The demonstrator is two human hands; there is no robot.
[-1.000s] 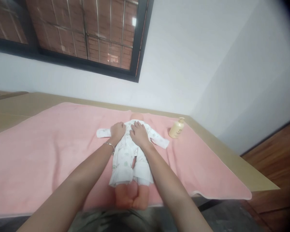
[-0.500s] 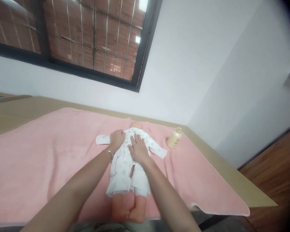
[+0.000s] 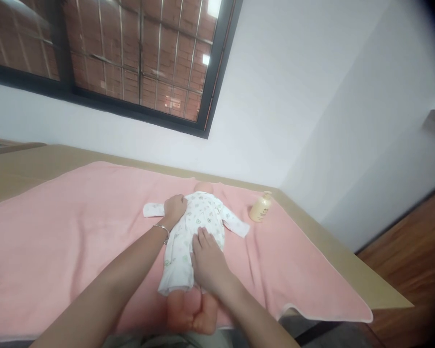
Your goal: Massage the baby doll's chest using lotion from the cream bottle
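Note:
A baby doll [image 3: 203, 209] in white printed clothes lies stretched out on a pink blanket [image 3: 108, 208]. Its bare feet point toward me and its sleeves spread to both sides. At the doll's left-hand side in view, my left hand [image 3: 174, 208] is curled over the upper arm by the shoulder, with the fingertips partly hidden. A bracelet [image 3: 163, 231] circles that wrist. My right hand [image 3: 209, 258] lies flat over the doll's lower body and thigh, fingers stretched out, and covers part of one trouser leg.
A yellow pump bottle [image 3: 261, 208] stands on the blanket to the right of the doll. Beyond the blanket shows the tan tabletop [image 3: 333, 241], bordered by a white wall [image 3: 268, 106]. A dark-framed barred window [image 3: 141, 58] is above.
My right hand has slid down the doll from its chest to its lower body, toward me. My left hand has stayed at the shoulder.

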